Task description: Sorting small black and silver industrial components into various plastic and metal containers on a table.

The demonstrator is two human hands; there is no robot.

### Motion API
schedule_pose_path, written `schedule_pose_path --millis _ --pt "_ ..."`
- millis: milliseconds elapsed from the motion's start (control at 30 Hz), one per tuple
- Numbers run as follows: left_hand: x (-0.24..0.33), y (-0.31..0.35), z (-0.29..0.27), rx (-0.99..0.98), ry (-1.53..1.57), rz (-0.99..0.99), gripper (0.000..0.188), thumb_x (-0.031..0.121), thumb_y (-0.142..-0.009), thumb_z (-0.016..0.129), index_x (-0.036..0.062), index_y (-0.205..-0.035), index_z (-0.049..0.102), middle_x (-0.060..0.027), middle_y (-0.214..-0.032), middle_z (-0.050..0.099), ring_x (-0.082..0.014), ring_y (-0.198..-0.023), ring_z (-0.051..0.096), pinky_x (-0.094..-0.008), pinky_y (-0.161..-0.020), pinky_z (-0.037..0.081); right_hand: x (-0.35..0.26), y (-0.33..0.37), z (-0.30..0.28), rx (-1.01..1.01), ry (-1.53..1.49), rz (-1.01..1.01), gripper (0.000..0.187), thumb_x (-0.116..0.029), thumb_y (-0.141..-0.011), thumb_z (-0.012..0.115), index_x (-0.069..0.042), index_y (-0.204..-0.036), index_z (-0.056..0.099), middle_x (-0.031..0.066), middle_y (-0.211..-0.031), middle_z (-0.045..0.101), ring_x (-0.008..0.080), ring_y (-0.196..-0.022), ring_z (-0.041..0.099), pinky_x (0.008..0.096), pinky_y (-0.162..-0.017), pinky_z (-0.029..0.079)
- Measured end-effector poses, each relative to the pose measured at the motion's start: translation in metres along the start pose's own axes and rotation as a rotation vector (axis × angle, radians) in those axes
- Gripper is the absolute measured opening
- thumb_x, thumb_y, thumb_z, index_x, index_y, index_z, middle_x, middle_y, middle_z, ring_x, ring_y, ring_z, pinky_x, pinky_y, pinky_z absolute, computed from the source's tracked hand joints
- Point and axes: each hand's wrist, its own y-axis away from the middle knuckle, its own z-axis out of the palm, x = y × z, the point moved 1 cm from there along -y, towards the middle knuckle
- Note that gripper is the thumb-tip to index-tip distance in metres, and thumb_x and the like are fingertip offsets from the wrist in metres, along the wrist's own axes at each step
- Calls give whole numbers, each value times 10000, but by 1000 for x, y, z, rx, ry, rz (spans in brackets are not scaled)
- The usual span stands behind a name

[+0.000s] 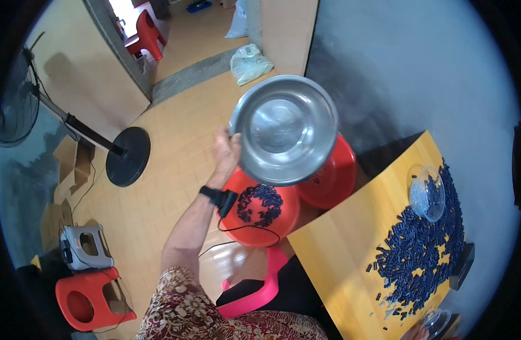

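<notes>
My left hand (226,150) grips the rim of a shiny metal basin (277,127) at its left side, fingers closed. The basin is tilted, its bare inside showing, above two red tubs. The nearer red tub (291,212) holds small dark cylindrical pieces (260,205); the farther red tub (342,175) is partly hidden by the basin. At the lower right edge, my right hand (420,334) is closed at the side of a small clear plastic bowl (437,322), much of the hand cut off. A big spread of dark blue cylindrical pieces (407,255) covers the wooden table's right part.
On the yellow wooden table (339,243) stands a clear tub of pale grains (426,195). A fan with a round black base (128,156) stands left, near cardboard boxes (73,164) and a red stool (87,300). A plastic bag (250,64) lies by the doorway.
</notes>
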Motion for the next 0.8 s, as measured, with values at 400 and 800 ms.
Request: schedule_pose_path --millis 400,800 --pt "39 35 158 -159 -25 64 230 68 -787 577 -30 -992 538 -274 -821 641 -494 -814 626 -573 -745 492 -42 -94 -43 122 -103 -243 213 -110 -940 554 2 -1116 591 176 -1033 614 330 -944 583 408 -819 465" --pt "3 124 203 -380 -36 -250 230 67 -835 586 -4 -1029 486 -283 -872 675 -478 -857 676 -585 -743 535 -82 -144 -88 255 -217 -348 155 -96 -919 578 11 -1029 604 178 -966 598 344 -894 560 421 -785 447"
